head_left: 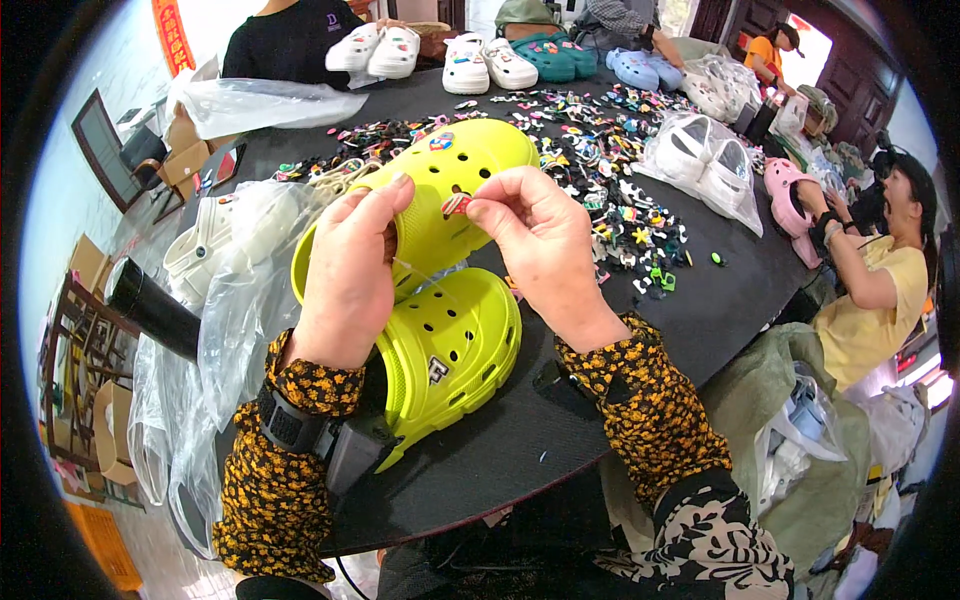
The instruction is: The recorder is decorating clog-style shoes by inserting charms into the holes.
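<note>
My left hand (350, 270) is closed on the opening edge of a lime-yellow clog (510, 150), which it holds up above the table. Between the thumb and fingers of my right hand (540, 245) is a small red-and-white shoe charm (457, 204), at one of the holes in the clog's upper. Whether its stem sits in the hole cannot be made out. Another charm, blue and red (441, 142), sits higher on the same clog. Below lies a second lime-yellow clog (465, 335), with a black-and-white charm (437, 371) on its upper.
Loose shoe charms (640, 215) spread over the dark table (720, 310). White clogs in a clear bag (700, 165) lie to the right, cream clogs in plastic (215, 245) to the left. Several other people work around the table; one at right handles a pink clog (787, 205).
</note>
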